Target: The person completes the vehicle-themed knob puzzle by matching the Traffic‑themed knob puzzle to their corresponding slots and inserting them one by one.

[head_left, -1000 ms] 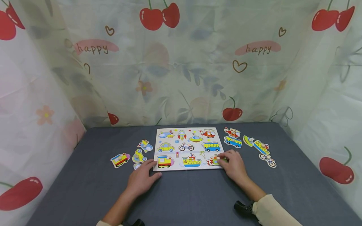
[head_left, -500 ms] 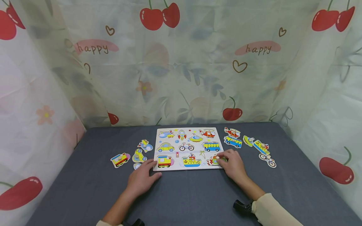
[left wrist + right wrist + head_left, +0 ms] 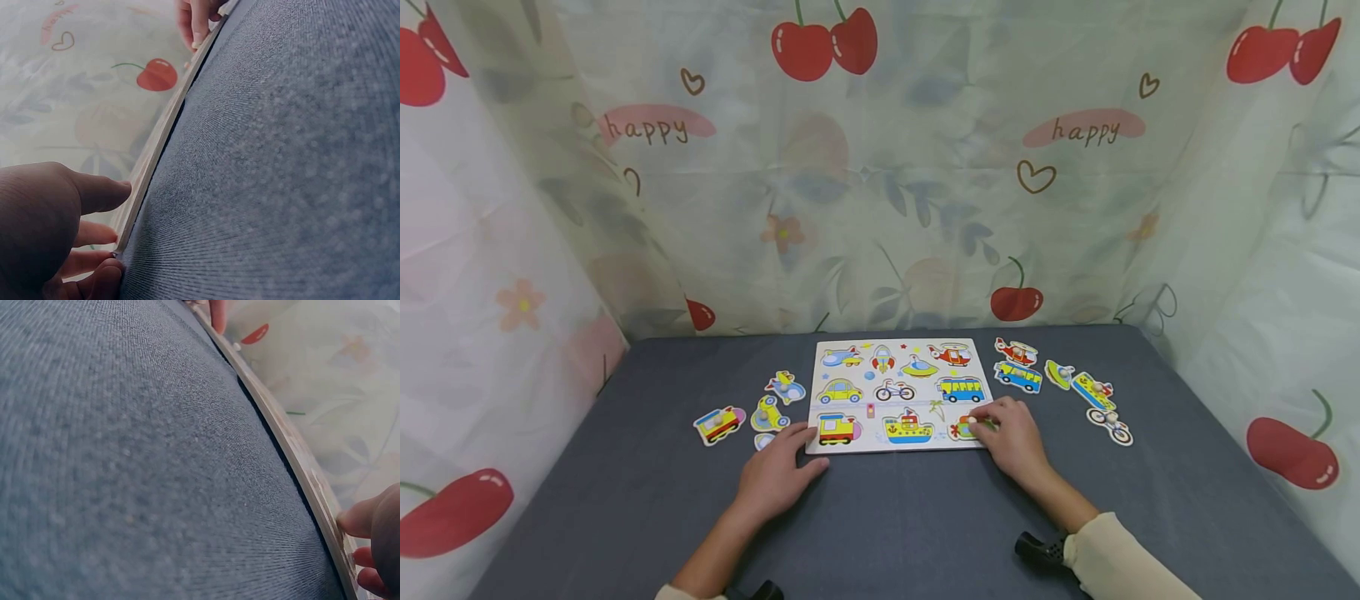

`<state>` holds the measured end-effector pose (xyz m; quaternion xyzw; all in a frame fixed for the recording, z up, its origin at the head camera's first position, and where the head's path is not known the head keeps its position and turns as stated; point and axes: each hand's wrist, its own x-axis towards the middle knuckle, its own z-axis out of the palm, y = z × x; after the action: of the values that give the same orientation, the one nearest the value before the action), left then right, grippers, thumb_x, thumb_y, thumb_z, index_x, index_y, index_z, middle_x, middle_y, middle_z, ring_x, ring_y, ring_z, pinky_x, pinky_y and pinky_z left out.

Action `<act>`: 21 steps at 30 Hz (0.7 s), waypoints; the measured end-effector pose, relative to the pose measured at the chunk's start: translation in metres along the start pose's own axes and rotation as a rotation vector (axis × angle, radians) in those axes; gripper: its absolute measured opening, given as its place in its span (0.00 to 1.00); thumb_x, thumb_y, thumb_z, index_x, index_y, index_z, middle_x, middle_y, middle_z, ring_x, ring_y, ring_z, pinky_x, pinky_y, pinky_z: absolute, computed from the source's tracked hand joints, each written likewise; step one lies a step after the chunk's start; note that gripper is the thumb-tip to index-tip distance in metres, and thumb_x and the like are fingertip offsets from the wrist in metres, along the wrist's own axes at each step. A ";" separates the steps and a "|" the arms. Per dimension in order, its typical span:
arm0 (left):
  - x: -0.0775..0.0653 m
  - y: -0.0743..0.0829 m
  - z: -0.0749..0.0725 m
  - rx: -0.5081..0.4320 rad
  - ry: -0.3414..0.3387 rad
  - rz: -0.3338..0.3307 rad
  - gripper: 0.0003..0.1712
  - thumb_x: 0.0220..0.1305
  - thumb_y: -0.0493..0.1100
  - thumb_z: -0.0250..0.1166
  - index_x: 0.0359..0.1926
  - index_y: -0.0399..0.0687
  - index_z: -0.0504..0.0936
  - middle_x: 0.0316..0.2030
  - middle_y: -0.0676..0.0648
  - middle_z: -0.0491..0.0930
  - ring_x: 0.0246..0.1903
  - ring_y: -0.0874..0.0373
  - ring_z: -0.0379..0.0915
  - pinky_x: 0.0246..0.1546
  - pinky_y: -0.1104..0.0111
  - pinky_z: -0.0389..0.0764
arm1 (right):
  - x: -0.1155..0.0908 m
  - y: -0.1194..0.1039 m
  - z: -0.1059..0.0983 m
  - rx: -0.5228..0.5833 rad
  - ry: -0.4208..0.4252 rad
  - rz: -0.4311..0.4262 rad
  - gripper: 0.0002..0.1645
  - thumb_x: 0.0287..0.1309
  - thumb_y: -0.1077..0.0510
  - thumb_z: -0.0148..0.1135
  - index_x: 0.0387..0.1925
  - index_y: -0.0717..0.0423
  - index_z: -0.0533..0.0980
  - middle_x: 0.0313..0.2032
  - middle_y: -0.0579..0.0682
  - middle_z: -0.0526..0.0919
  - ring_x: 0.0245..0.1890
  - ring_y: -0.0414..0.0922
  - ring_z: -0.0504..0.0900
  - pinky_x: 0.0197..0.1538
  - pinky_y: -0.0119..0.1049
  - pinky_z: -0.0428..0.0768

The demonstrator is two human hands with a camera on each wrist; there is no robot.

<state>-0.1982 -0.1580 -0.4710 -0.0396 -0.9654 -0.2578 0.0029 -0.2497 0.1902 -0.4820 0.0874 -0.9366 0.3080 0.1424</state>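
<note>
On the dark tabletop lies a white puzzle board [image 3: 880,408] printed with vehicles. My right hand [image 3: 1015,437] is at its lower right corner, thumb and fingers pinching the pale knob of a red-and-green puzzle piece [image 3: 961,428] over the printed spot there; the hand covers part of the piece. At the board's lower left corner my left hand [image 3: 775,473] touches the edge with its fingertips, fingers extended. In the left wrist view the left thumb [image 3: 103,192] lies along the board's near edge. The right thumb [image 3: 359,519] is at that edge in the right wrist view.
Left of the board lie a train piece [image 3: 719,425], a yellow car piece [image 3: 769,414] and a plane piece [image 3: 786,387]. To its right are helicopter [image 3: 1017,351], bus [image 3: 1018,377], flying saucer [image 3: 1059,374], ship [image 3: 1093,391] and bicycle [image 3: 1109,425] pieces. A cherry-print curtain [image 3: 880,250] stands behind.
My right hand has shifted slightly left with the red-and-green puzzle piece, which now lines up more closely with the printed spot. My left hand and the board have stayed in place.
</note>
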 end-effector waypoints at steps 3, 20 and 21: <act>0.000 0.000 0.000 0.000 -0.001 0.000 0.32 0.60 0.54 0.68 0.62 0.48 0.77 0.64 0.43 0.70 0.62 0.43 0.67 0.56 0.44 0.69 | 0.000 -0.001 0.001 -0.006 0.000 0.004 0.09 0.53 0.58 0.72 0.37 0.55 0.86 0.36 0.51 0.79 0.38 0.49 0.72 0.40 0.44 0.69; 0.001 -0.001 -0.001 0.002 -0.011 -0.005 0.32 0.60 0.55 0.68 0.62 0.48 0.77 0.64 0.44 0.70 0.61 0.43 0.67 0.55 0.44 0.69 | -0.002 0.000 0.001 -0.065 0.008 -0.019 0.09 0.52 0.58 0.73 0.37 0.55 0.86 0.35 0.50 0.78 0.37 0.48 0.71 0.38 0.43 0.68; 0.001 -0.001 -0.001 0.002 -0.010 -0.004 0.31 0.60 0.55 0.68 0.62 0.48 0.77 0.64 0.44 0.70 0.61 0.43 0.68 0.55 0.44 0.69 | -0.002 0.000 0.001 -0.067 0.008 -0.022 0.09 0.51 0.58 0.73 0.37 0.55 0.86 0.35 0.50 0.78 0.37 0.49 0.71 0.38 0.43 0.68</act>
<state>-0.1988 -0.1588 -0.4708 -0.0389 -0.9658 -0.2565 -0.0024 -0.2484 0.1897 -0.4835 0.0916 -0.9448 0.2754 0.1522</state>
